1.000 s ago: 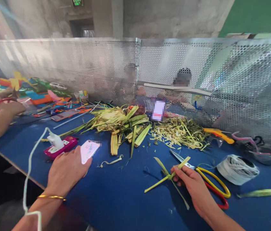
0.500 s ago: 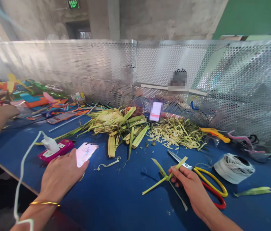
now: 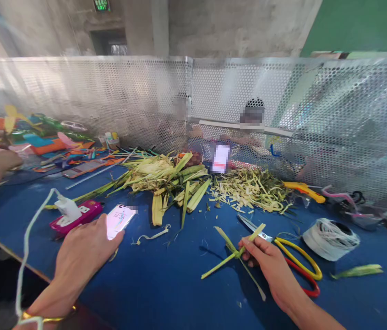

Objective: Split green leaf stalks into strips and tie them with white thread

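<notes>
Head view: woven leaf piece (image 3: 237, 253) held just above or on the counter (image 3: 166, 284), right of centre, cannot tell which; its long axis runs from near left to far right, a thinner strip crossing it from far left to near right. Right hand (image 3: 265, 256) shut in a pinch, thumb against fingers, at the crossing. Left hand (image 3: 85, 247) half open, palm down, thumb and fingers around the near end of a lit phone (image 3: 119, 220). Against the earlier frames, the whole scene sits farther left; both holds unchanged. Leaf strips flat, pale green, with a folded knot where they meet. Scissors (image 3: 264, 236) lie just beyond the right hand, metal blades, looped yellow and red handles. Round spool of white cord (image 3: 330, 239), fibrous. Glossy magenta power strip (image 3: 88, 213) beside the left hand. Behind: ragged leaf pile (image 3: 155, 172), curly shreds (image 3: 255, 188), perforated grey panel (image 3: 138, 91).
</notes>
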A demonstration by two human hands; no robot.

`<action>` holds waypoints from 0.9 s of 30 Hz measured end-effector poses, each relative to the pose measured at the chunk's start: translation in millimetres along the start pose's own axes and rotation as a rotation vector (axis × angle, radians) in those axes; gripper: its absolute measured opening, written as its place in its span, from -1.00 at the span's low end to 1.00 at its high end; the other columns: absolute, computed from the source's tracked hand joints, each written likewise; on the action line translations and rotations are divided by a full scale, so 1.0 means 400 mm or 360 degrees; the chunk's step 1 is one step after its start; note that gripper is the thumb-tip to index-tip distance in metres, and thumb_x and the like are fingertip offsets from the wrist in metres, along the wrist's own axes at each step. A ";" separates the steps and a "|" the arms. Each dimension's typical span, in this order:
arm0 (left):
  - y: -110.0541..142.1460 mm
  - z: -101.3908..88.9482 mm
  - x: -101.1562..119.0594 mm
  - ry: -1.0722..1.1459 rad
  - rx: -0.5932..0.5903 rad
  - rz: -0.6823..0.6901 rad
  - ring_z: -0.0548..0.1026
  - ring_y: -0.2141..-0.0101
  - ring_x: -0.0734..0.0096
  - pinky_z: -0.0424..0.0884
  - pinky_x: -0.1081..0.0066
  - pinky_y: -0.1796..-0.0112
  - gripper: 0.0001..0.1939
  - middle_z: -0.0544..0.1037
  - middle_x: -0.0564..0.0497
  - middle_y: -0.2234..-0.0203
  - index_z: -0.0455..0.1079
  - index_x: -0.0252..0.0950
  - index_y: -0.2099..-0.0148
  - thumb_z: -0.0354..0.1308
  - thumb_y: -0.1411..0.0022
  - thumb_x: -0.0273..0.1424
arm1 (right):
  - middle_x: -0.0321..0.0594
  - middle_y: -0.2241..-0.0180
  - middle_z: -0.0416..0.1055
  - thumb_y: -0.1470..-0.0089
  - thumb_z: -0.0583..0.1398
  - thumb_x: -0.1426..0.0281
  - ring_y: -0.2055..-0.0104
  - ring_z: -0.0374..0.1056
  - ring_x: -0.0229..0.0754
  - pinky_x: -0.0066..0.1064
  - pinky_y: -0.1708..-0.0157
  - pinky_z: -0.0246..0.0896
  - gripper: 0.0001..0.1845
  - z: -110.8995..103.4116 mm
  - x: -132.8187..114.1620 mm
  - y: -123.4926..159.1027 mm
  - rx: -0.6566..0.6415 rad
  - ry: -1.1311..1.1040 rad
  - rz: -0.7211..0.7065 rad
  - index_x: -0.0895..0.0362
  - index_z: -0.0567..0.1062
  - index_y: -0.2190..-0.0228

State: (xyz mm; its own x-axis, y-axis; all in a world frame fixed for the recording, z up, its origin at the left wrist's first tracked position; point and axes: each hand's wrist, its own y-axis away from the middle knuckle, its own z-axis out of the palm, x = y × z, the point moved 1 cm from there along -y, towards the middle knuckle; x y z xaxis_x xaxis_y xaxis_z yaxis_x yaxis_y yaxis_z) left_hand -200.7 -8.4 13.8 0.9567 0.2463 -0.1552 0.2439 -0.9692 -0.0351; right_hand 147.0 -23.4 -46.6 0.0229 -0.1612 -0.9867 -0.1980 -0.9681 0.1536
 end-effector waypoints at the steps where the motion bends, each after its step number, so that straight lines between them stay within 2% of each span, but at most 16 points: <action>1: 0.000 -0.001 0.000 -0.0005 -0.0013 0.0006 0.53 0.27 0.00 0.31 0.26 0.30 -0.54 0.56 -0.29 0.31 0.31 -0.43 0.11 -0.22 -0.22 -0.19 | -0.28 0.60 0.37 0.28 0.34 0.07 0.51 0.23 -0.26 -0.49 0.56 0.10 -0.59 0.000 0.000 0.000 0.0004 0.0000 0.0001 0.18 0.53 0.54; 12: 0.009 -0.017 0.002 0.0007 0.0018 0.0067 0.52 0.26 -0.03 0.28 0.29 0.29 -0.50 0.56 -0.33 0.31 0.27 -0.52 0.03 -0.21 -0.23 -0.21 | -0.27 0.58 0.38 0.23 0.33 0.07 0.50 0.24 -0.26 -0.49 0.56 0.10 -0.61 -0.001 0.007 -0.003 -0.0014 -0.0014 -0.0017 0.17 0.54 0.53; 15: 0.015 -0.013 -0.003 0.0043 0.0046 0.0024 0.53 0.27 -0.04 0.31 0.26 0.29 -0.44 0.57 -0.33 0.32 0.20 -0.57 -0.08 -0.22 -0.24 -0.20 | -0.27 0.59 0.37 0.23 0.33 0.07 0.51 0.24 -0.27 -0.48 0.55 0.10 -0.60 -0.001 0.005 -0.002 -0.0022 -0.0018 -0.0020 0.18 0.53 0.53; 17: 0.021 -0.008 -0.004 0.0083 0.0149 0.0032 0.52 0.23 -0.07 0.32 0.21 0.24 -0.39 0.55 -0.36 0.23 0.15 -0.59 -0.14 -0.19 -0.24 -0.18 | -0.27 0.60 0.37 0.27 0.34 0.06 0.51 0.24 -0.27 -0.48 0.55 0.10 -0.58 0.000 0.003 -0.001 -0.0015 -0.0026 -0.0007 0.18 0.53 0.54; 19: 0.030 -0.003 0.003 0.0160 0.0383 0.0104 0.44 0.07 -0.14 0.29 0.13 0.12 -0.37 0.44 -0.43 0.03 0.18 -0.60 -0.14 -0.12 -0.23 -0.17 | -0.28 0.62 0.36 0.30 0.34 0.04 0.52 0.23 -0.27 -0.48 0.56 0.09 -0.56 0.002 0.001 -0.002 0.0002 -0.0035 0.0013 0.18 0.52 0.55; 20: 0.035 -0.003 0.012 0.0241 0.0514 0.0142 0.37 -0.02 -0.15 0.24 0.11 0.04 -0.38 0.36 -0.42 -0.06 0.20 -0.58 -0.14 -0.10 -0.22 -0.16 | -0.28 0.63 0.36 0.32 0.35 0.03 0.53 0.22 -0.27 -0.48 0.56 0.08 -0.55 0.004 0.001 -0.002 0.0010 -0.0040 0.0020 0.18 0.52 0.55; 21: 0.041 -0.003 0.027 0.0404 0.0550 0.0174 0.35 -0.04 -0.11 0.22 0.12 0.00 -0.41 0.37 -0.36 -0.06 0.23 -0.51 -0.14 -0.10 -0.23 -0.17 | -0.28 0.64 0.35 0.33 0.35 0.02 0.53 0.22 -0.27 -0.48 0.57 0.08 -0.54 0.004 0.000 -0.002 0.0017 -0.0046 0.0023 0.18 0.52 0.55; 23: 0.054 -0.006 0.076 0.0886 0.0473 0.0300 0.41 0.00 0.06 0.23 0.24 -0.01 -0.53 0.48 -0.15 0.01 0.38 -0.31 -0.05 -0.06 -0.22 -0.16 | -0.28 0.65 0.34 0.34 0.35 0.01 0.54 0.21 -0.28 -0.48 0.57 0.08 -0.53 0.004 -0.003 -0.002 0.0035 -0.0072 0.0023 0.19 0.53 0.56; 24: 0.061 -0.009 0.112 0.1150 0.0324 0.0407 0.45 0.05 0.14 0.28 0.30 0.03 -0.60 0.53 -0.07 0.08 0.44 -0.24 0.04 -0.03 -0.20 -0.17 | -0.28 0.65 0.34 0.35 0.35 0.01 0.55 0.20 -0.28 -0.47 0.57 0.08 -0.52 0.003 -0.006 -0.001 0.0050 -0.0097 0.0026 0.19 0.53 0.56; 27: 0.081 -0.025 0.244 0.1789 -0.0375 0.0819 0.50 0.17 0.26 0.34 0.40 0.14 -0.67 0.59 0.00 0.21 0.50 -0.22 0.12 0.04 -0.16 -0.21 | -0.28 0.66 0.33 0.41 0.38 0.03 0.55 0.21 -0.27 -0.47 0.58 0.08 -0.52 -0.004 -0.027 0.005 0.0099 -0.0190 0.0020 0.19 0.53 0.58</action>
State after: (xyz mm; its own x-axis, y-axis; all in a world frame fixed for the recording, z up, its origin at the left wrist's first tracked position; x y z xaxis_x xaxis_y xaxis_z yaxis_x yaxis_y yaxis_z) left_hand -97.8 -15.6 7.5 0.5275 -0.1790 0.8305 -0.2851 -0.9582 -0.0255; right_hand 147.7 -24.0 -35.5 -0.0962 -0.1455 -0.9847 -0.2578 -0.9519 0.1658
